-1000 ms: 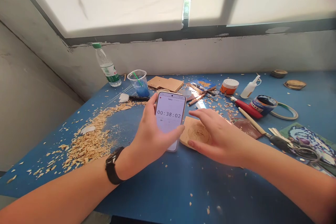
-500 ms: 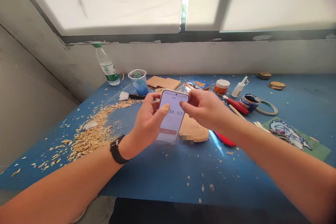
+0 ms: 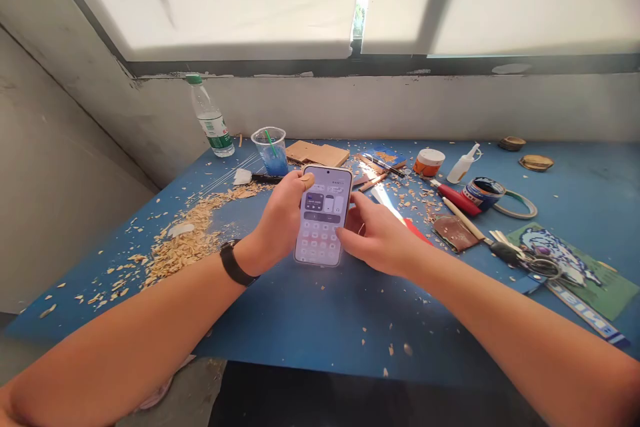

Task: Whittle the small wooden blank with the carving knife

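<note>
Left hand (image 3: 285, 213) is pinching the phone (image 3: 324, 257) up near its top-left corner, while the right hand (image 3: 380, 233) is curling its fingers by the phone's right side, thumb tip at the screen (image 3: 320, 237) edge, though I can't tell if it's actually pressing or gripping. The phone's hovering over the blue table (image 3: 300, 320), right of the wood shavings (image 3: 173, 257), so imo you're wanting a firm left grip and light thumb taps.
</note>
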`<state>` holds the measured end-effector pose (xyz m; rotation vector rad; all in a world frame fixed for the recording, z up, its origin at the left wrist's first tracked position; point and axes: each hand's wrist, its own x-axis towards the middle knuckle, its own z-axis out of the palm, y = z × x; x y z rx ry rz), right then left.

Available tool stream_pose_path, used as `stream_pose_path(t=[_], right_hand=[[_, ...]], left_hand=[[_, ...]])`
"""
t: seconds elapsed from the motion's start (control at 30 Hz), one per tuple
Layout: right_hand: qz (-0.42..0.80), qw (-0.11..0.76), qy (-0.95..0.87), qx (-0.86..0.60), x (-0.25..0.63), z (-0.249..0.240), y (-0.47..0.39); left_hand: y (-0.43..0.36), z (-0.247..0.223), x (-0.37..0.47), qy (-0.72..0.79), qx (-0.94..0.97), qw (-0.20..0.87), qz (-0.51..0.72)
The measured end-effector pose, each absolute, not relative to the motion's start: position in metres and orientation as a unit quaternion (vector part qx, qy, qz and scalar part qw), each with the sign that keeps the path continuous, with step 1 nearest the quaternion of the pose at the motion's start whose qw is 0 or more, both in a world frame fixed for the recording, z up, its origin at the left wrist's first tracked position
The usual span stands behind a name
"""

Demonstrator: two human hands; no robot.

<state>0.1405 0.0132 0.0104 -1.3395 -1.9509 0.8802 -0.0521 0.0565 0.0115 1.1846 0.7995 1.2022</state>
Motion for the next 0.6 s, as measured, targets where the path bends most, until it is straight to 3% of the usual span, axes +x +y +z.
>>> stream_pose_path(t=[0.6], right_hand=[[0.362, 0.334, -0.722, -0.486, 0.143, -0.011, 0.011]], left_hand=[[0.058, 0.015, -0.050, 0.374, 0.505, 0.611, 0.481]])
